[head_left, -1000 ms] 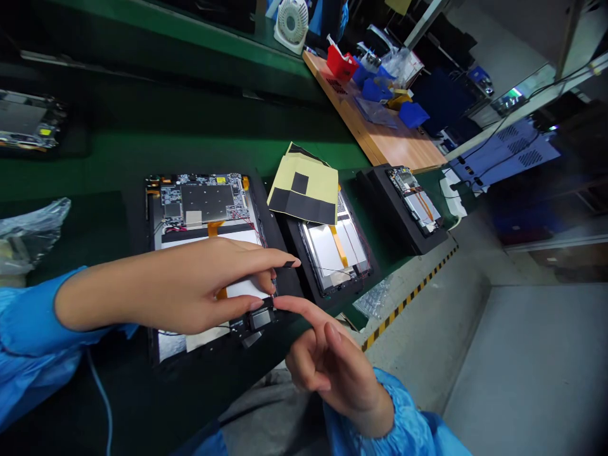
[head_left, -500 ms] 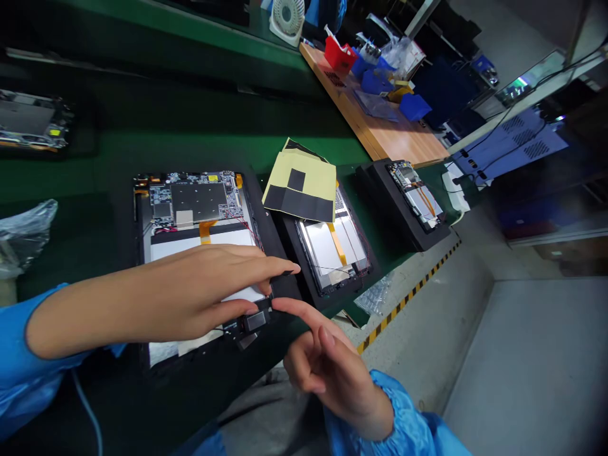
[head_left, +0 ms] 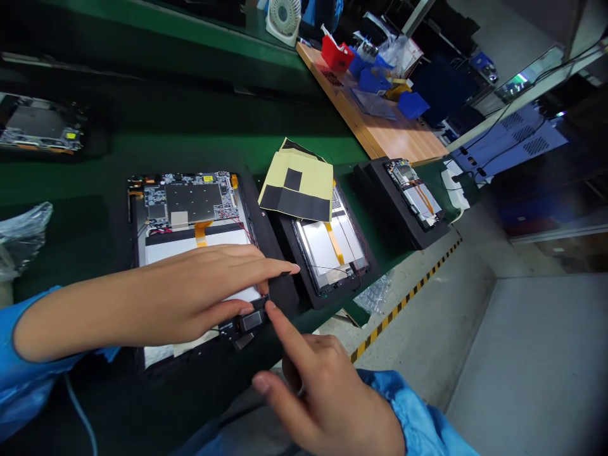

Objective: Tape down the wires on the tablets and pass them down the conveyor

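The near tablet [head_left: 190, 253] lay open in its black tray [head_left: 280, 291], hard against the bench's front edge, with the floor dropping away just beyond. A second tablet [head_left: 332, 247] sat just beside its right side under a yellow sheet [head_left: 299, 183], so open room there was tight; green belt [head_left: 199, 139] lay clear behind it. The left hand [head_left: 190, 291] lay flat across the tablet's lower half, fingers stretched long, forefinger tip carrying a small black strip [head_left: 286, 271] past the tablet's right edge. The right hand [head_left: 323, 392] came up from below, forefinger out, the rest loosely curled, its tip touching the small black part [head_left: 249, 320] at the tablet's lower right corner, just under the left thumb.
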Demonstrator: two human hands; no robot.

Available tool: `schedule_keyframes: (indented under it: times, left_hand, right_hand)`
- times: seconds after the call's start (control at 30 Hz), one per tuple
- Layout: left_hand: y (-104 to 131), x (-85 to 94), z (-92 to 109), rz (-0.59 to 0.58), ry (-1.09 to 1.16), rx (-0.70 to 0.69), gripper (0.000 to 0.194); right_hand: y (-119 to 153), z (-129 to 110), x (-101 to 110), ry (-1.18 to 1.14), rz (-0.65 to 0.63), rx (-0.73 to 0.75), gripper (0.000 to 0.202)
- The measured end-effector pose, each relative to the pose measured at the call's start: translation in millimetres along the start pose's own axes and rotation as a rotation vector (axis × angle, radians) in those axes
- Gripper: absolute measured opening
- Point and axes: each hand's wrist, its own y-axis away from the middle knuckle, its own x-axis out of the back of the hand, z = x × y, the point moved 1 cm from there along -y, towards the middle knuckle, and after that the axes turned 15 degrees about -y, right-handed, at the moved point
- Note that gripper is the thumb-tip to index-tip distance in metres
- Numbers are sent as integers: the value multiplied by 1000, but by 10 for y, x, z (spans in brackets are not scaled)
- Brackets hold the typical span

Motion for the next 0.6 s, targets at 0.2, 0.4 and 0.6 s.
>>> schedule_keyframes:
  times: [0.2,0.4,0.6]
  left_hand:
    - [6,13,-2,3,-15,-16,53]
    - [9,-10,-12,0,-20,-12,54]
    - [23,-7,-12,-9,1,-3,56]
  right_hand:
    - [-125,-195,119,428,60,243,66]
    - [-159,-123,148,347,146,351,61]
    - [-105,3,133,257,148,376,63]
